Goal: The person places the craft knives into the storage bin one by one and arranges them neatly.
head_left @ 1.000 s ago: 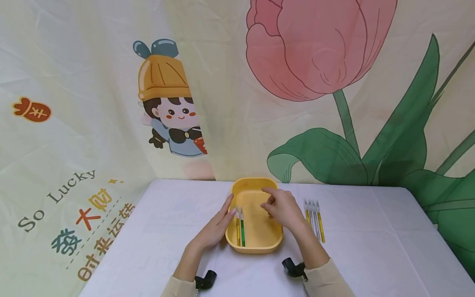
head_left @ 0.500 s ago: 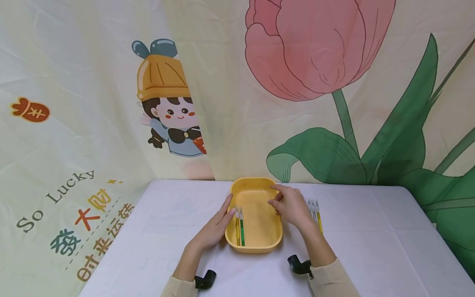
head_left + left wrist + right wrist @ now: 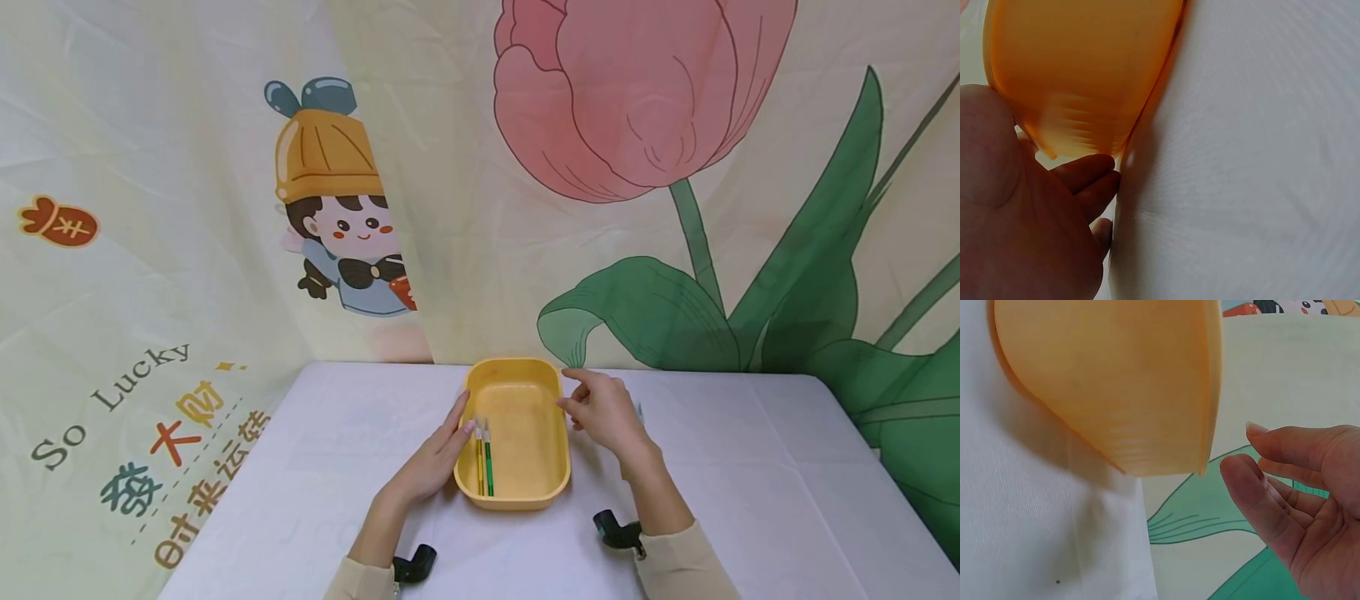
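A yellow plastic tray [image 3: 525, 450] with rounded corners stands on the table. Inside along its left wall lie two slim pen-like sticks with pale tips, a yellow one [image 3: 480, 467] and a green one [image 3: 489, 471]. My left hand [image 3: 431, 462] holds the tray's left side, thumb over the rim and fingers against the outer wall. Just outside the right rim hovers my right hand [image 3: 603, 412], thumb and forefinger apart with nothing between them. Behind it, more pale-tipped sticks [image 3: 640, 412] are mostly hidden by the hand and wrist.
A white cloth covers the table [image 3: 750, 483]. Its back edge meets a hanging printed cloth [image 3: 465, 167] with a large tulip and a cartoon figure. Black wrist cameras are worn on both wrists, below the hands.
My right hand has moved right, from above the tray's inside to beyond its right rim, now covering most of the sticks there. My left hand and the tray have stayed in place.
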`<state>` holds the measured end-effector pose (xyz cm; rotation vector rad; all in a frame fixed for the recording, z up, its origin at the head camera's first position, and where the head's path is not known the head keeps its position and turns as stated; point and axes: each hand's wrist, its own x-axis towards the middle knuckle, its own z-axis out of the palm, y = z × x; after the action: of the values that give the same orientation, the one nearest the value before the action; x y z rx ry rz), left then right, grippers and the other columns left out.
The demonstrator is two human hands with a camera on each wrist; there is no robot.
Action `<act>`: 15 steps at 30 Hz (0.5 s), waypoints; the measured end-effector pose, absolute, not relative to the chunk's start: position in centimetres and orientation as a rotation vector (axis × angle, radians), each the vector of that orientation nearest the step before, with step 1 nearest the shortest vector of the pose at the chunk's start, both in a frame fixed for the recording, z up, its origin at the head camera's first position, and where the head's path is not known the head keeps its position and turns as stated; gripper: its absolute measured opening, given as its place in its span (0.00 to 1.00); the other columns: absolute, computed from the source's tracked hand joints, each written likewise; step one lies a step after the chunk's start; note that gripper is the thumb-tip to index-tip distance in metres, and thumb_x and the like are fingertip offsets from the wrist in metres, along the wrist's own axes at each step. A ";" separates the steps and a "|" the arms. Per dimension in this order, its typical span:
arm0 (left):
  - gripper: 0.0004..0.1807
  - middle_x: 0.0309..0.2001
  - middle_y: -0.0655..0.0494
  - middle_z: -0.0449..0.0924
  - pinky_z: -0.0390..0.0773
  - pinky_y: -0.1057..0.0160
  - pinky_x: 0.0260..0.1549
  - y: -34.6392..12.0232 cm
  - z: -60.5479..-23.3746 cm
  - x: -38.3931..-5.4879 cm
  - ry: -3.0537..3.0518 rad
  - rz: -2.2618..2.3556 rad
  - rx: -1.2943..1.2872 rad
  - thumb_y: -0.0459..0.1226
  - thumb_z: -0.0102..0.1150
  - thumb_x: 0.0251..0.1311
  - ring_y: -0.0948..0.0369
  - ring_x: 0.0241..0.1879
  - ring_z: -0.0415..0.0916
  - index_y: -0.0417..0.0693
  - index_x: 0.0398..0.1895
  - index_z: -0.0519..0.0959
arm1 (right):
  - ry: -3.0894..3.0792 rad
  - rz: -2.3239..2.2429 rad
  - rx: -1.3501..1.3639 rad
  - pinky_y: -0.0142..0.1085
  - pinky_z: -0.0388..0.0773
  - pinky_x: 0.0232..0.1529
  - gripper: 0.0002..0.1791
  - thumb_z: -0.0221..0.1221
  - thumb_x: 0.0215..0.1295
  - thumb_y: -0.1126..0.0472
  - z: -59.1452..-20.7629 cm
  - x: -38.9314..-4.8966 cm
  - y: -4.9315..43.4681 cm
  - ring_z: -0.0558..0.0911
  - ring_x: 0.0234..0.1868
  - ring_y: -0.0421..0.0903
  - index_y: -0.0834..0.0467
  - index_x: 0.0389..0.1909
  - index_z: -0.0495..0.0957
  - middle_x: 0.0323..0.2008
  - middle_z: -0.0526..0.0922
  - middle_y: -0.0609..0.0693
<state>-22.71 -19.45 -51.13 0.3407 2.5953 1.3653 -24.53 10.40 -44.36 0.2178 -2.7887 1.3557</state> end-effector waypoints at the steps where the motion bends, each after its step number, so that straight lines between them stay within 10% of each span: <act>1: 0.34 0.85 0.64 0.44 0.48 0.43 0.81 -19.4 -51.1 -22.7 2.598 1.368 0.345 0.58 0.36 0.82 0.54 0.83 0.46 0.74 0.85 0.41 | -2.789 1.357 0.214 0.32 0.82 0.26 0.31 0.71 0.64 0.66 -44.3 -24.6 10.5 0.85 0.24 0.49 0.59 0.69 0.76 0.29 0.83 0.51; 15: 0.34 0.85 0.62 0.44 0.48 0.43 0.81 -19.4 -51.0 -22.6 2.600 1.368 0.350 0.57 0.35 0.83 0.53 0.83 0.45 0.71 0.86 0.41 | -2.814 1.356 0.153 0.34 0.84 0.30 0.31 0.70 0.67 0.63 -44.6 -24.8 11.8 0.86 0.26 0.50 0.57 0.70 0.75 0.33 0.84 0.53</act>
<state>-22.61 -19.42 -51.01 0.3497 2.6001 1.3676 -24.76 11.76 -44.65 0.1532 -2.8143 1.3558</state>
